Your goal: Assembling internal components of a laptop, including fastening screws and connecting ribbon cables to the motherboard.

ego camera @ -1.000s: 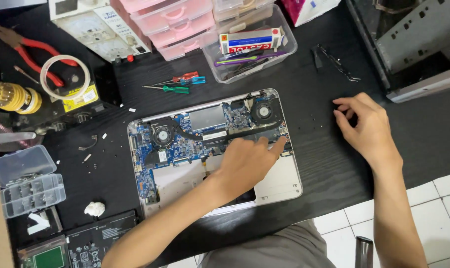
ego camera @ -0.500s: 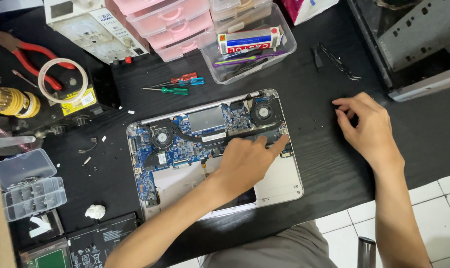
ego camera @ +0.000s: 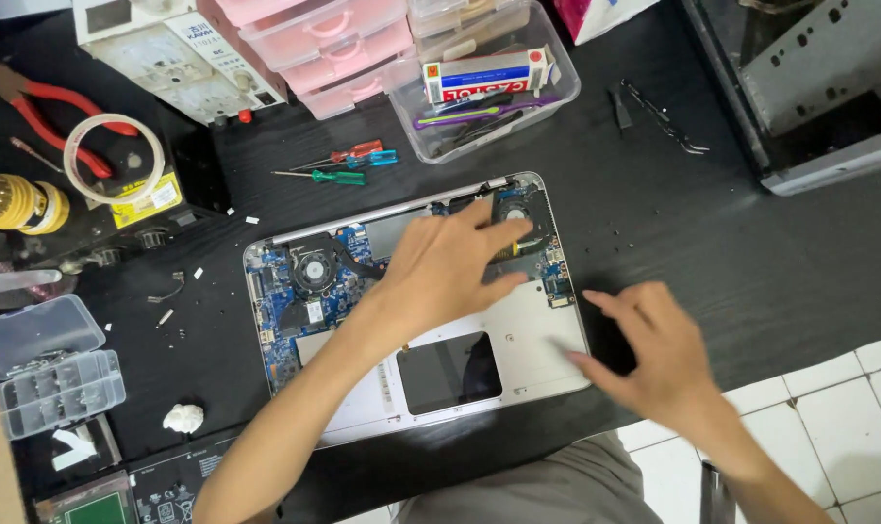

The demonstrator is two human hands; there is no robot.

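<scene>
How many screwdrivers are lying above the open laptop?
3, side by side on the black table just above the laptop: a green screwdriver nearest it, a blue screwdriver and a red screwdriver beyond. More may be hidden in the clear bin.

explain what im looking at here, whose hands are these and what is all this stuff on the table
The picture comes from a camera worn on a person's head, looking down at their own two bare hands. On the black table lies an opened laptop with its cover off, showing the blue circuit board and a round fan. The left hand rests flat on the laptop's inner parts; the right hand hovers at the laptop's right edge. Neither holds anything. Around it: small screwdrivers, red pliers, a roll of tape, pink drawers, a clear tub of tools and a clear parts box.
</scene>
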